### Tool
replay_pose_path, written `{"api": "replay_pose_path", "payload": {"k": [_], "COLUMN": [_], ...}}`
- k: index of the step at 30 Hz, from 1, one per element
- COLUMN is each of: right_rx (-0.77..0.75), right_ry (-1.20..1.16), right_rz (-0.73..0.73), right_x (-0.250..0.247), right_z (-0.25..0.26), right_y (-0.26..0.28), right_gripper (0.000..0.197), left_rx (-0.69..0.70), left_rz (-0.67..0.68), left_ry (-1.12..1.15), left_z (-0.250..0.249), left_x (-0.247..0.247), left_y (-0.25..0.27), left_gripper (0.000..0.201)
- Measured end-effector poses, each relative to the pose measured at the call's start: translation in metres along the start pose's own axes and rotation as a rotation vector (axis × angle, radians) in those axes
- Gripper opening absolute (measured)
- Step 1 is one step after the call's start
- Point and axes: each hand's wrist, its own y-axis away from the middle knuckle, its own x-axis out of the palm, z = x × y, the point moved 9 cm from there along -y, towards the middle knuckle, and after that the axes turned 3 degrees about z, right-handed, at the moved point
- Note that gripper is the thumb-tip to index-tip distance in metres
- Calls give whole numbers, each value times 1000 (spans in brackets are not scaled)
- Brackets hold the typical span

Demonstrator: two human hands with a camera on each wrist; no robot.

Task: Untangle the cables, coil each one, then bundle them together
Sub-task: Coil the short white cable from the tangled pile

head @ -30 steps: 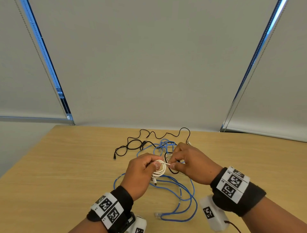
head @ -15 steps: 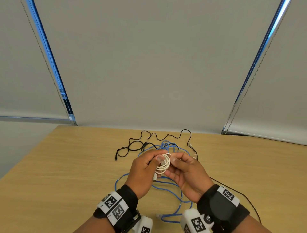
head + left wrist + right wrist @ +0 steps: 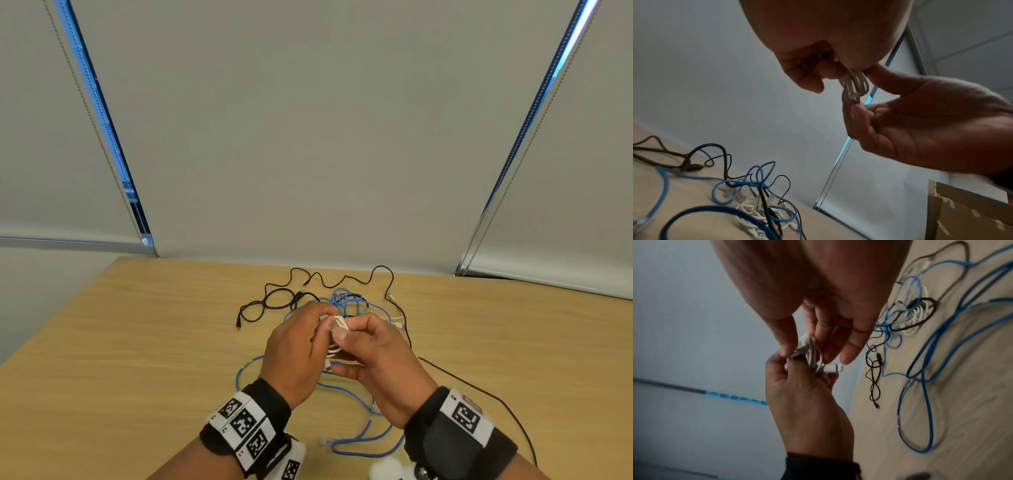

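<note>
While one white cable [image 3: 337,334] is held as a small coil above the table [image 3: 137,342], between both hands, the rest of the work is judged barely begun. The coil is gripped by the curled fingers and thumb of the left hand [image 3: 294,356]; its upper loops are pinched by the thumb and forefinger of the right hand [image 3: 380,359]. A plug [image 3: 833,368] is seen protruding from the coil, so the winding appears nearly finished but not secured. On the table beyond, a blue cable [image 3: 368,421], a black cable [image 3: 270,301] and further white cable [image 3: 914,318] are left tangled together. Coiling of these, and bundling, is outstanding.
</note>
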Motion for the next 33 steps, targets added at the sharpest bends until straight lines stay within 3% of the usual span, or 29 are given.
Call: {"api": "replay_pose_path", "payload": {"k": [2,5,10,13,17,20,26,30,33], "right_rx": [-31,-45,-80,-160,-307,-366,-329,-259,-228], "right_ry": [122,199,293,419,605,741,624,529,587], "right_rz": [-19,13,67,77,106,175,232,130,24], "right_x": [-3,-7,-8,-5,-4,0,-5,-20,-28], "right_z": [3,9,12,21,41,44,32,24,20], "right_y": [-2,-4,-6,-9,-12,-11,-13,-20,-23], "right_gripper": [22,14,14,15,28,28,15,14,15], "left_rx": [-84,-228,-178,-237,-394,-577,-787,-803,-791], "left_rz": [50,142,100,83,126,237,444,402,404], "left_ry": [136,343,233,241,320,566,983,947,949], "left_z": [7,19,12,13,19,27,29,40,45], "left_x": [4,10,4,2,4,17,39,46,50], "left_y": [1,5,5,4,-1,2,18,23,26], "left_gripper": [16,23,27,23,24,28,22,22,20]}}
